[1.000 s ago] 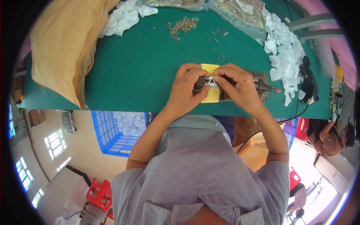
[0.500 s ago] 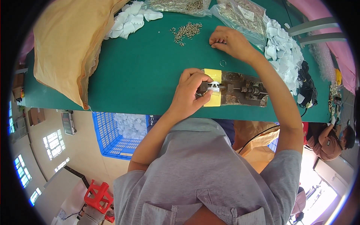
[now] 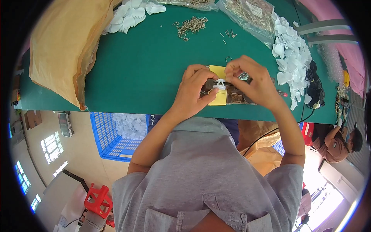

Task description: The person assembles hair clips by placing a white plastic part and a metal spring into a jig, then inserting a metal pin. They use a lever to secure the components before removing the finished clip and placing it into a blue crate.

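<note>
My left hand (image 3: 192, 89) has its thumb and index finger closed on a small white plastic part (image 3: 220, 84). That part sits at the left end of a dark metal jig (image 3: 235, 98), between yellow pads (image 3: 218, 99). My right hand (image 3: 253, 80) reaches over the jig from the right, fingertips pinched together right beside the white part. Whatever is in that pinch is too small to make out. Beyond it on the green table lie a thin ring (image 3: 228, 59) and a few slim metal pins (image 3: 230, 34).
A heap of small metal pieces (image 3: 191, 26) lies farther back, near clear bags (image 3: 251, 19). White toothed plastic pieces are piled at right (image 3: 288, 50) and far left (image 3: 129, 17). A brown paper sack (image 3: 58, 50) stands left. Below the table edge is a blue basket (image 3: 102, 135).
My right hand has come from the far side of the table down to the jig, uncovering the loose pins. My left hand stays on the white part.
</note>
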The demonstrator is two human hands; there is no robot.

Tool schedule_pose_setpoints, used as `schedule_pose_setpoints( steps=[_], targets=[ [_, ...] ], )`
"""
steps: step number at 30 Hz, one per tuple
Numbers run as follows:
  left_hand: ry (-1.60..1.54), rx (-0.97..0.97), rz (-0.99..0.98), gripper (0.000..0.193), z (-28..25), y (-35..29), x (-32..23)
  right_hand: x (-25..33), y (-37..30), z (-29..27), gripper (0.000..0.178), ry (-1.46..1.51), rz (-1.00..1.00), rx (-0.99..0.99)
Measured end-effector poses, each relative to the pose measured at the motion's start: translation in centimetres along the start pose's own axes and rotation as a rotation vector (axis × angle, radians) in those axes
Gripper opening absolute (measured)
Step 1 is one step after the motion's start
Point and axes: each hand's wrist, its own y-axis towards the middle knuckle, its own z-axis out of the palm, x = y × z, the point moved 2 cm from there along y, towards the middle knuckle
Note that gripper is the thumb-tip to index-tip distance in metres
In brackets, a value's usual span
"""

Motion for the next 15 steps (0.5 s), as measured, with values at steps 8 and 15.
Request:
schedule_pose_setpoints(
  steps=[8, 15],
  targets=[
    [-0.022, -0.011, -0.014, 0.033, 0.3, -0.1, 0.2, 0.4, -1.8, 0.6, 0.021, -0.217, -0.156, -0.094],
    [0.008, -0.005, -0.017, 0.033, 0.2, -0.1, 0.0, 0.6, -3.3, 0.0, 0.019, -0.038, 0.057, -0.26]
  ],
)
